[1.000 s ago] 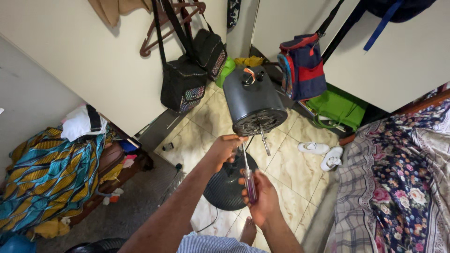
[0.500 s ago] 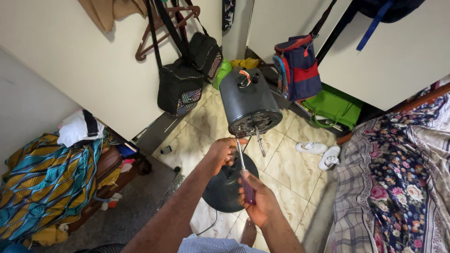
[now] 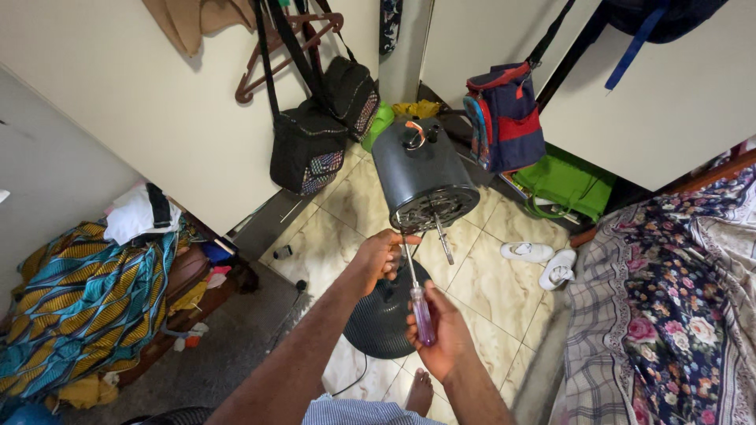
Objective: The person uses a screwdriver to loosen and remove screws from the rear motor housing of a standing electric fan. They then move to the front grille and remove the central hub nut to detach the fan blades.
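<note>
A dark grey fan motor housing (image 3: 423,171) stands on its pole over a round black base (image 3: 378,319), with a bare metal shaft (image 3: 444,241) sticking out of its front. My left hand (image 3: 381,256) is closed just under the housing's lower front edge, where the screwdriver's tip meets it. My right hand (image 3: 437,330) grips a screwdriver (image 3: 420,303) by its purple handle, the blade pointing up at the underside of the housing. My bare foot (image 3: 420,391) shows below the base.
A black bag (image 3: 307,145) and a blue and red backpack (image 3: 504,118) hang on the wall behind. White sandals (image 3: 539,260) lie on the tiles, a green bag (image 3: 567,182) by the wall. A bed with a floral cover (image 3: 677,315) is right; piled cloth (image 3: 71,299) left.
The view has shifted slightly, with the fan housing a little higher in frame. Both hands stay at the housing's underside with the screwdriver.
</note>
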